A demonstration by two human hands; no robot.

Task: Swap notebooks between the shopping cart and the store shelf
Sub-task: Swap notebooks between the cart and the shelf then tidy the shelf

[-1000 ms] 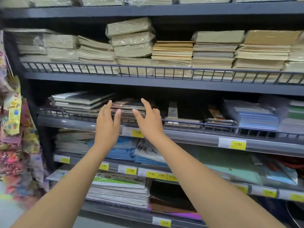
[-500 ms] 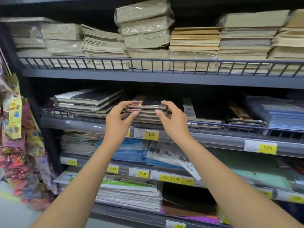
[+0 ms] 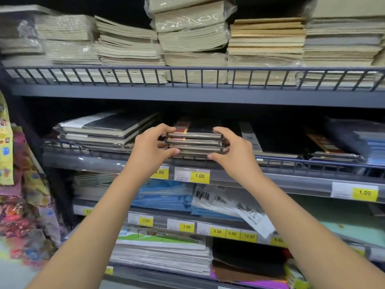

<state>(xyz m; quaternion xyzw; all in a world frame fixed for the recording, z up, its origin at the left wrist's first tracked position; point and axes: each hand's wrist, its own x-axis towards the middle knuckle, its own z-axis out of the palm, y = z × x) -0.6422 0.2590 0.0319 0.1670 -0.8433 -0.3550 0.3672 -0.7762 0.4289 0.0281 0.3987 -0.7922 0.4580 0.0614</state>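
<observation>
A small stack of dark, plastic-wrapped notebooks (image 3: 194,141) sits on the middle store shelf (image 3: 291,180) behind its wire rail. My left hand (image 3: 151,150) grips the stack's left end, fingers curled over the top and thumb under it. My right hand (image 3: 233,152) grips the right end the same way. The shopping cart is out of view.
A larger pile of black and white notebooks (image 3: 104,130) lies just left of the stack, more dark notebooks (image 3: 325,149) to the right. Cream paper pads (image 3: 193,38) fill the shelf above. Blue packs (image 3: 166,195) and price tags sit below. Colourful packets (image 3: 23,195) hang at far left.
Both hands reached from open in front of the shelf to the notebook stack and closed on its two ends. The view moved closer to the shelf.
</observation>
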